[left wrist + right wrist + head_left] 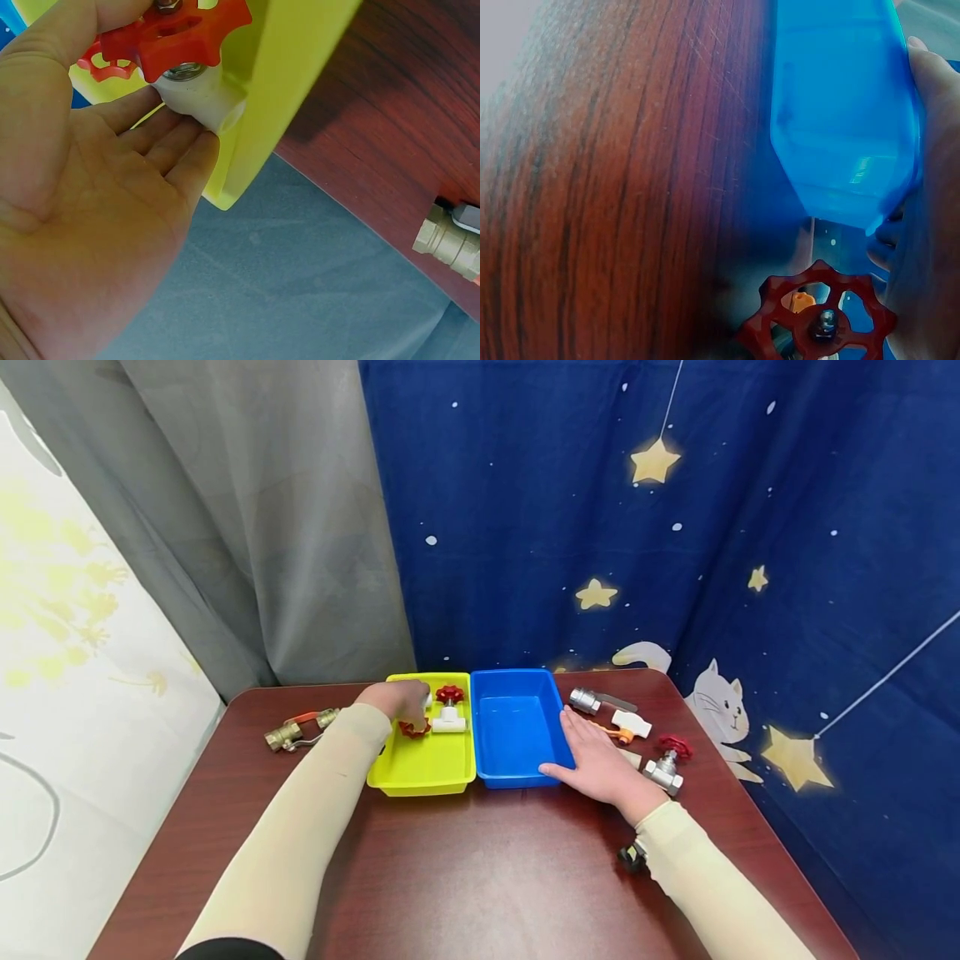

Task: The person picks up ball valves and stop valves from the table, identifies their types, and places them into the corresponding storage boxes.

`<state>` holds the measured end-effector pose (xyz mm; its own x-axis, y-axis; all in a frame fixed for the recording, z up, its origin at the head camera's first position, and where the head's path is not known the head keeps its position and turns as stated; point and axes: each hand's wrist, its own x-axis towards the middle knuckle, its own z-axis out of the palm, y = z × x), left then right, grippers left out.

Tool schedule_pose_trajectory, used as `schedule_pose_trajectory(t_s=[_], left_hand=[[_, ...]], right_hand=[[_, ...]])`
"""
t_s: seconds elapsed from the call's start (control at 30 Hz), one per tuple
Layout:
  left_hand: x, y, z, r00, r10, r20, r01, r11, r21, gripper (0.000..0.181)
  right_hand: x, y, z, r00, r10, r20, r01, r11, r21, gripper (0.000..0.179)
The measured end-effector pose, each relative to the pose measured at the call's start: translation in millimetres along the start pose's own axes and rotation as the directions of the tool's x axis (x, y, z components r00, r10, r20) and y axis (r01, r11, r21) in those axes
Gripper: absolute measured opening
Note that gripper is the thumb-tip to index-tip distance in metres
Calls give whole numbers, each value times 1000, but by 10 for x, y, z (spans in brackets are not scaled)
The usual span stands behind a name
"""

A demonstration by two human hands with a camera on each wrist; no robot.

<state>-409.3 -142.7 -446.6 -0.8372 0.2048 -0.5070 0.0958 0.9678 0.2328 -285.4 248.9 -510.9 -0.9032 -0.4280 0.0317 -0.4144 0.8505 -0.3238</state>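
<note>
In the yellow tray [420,777], my left hand [401,697] holds a white plastic valve with a red handwheel [415,728]. The left wrist view shows the fingers under its white body [196,97] and the thumb at the red wheel [180,41]. Beside it in the tray lies a similar white valve [450,723], also with a red wheel. My right hand [600,764] rests with straight fingers along the right side of the blue tray [517,774]. The right wrist view catches part of this hand [939,150] against the tray wall [840,90].
Brass ball valves [283,737] lie left of the yellow tray. Right of the blue tray are a metal lever valve [585,700], a white fitting [632,723] with an orange part, and a metal valve [663,774] with a red handwheel. Curtains [487,527] hang behind the table.
</note>
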Motion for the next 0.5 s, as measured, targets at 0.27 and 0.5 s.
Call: schedule_pose_trajectory(t_s=[0.27,0.5], left_hand=[[22,-6,13,1000,15,-7,-15,1000,11,65],[5,13,-3,1000,27,-9,-27,1000,14,66]], right_hand=[[-5,-4,1,1000,0,1,0,1000,7,119],[-7,-15,-7,1000,0,2,0,1000,9,118]])
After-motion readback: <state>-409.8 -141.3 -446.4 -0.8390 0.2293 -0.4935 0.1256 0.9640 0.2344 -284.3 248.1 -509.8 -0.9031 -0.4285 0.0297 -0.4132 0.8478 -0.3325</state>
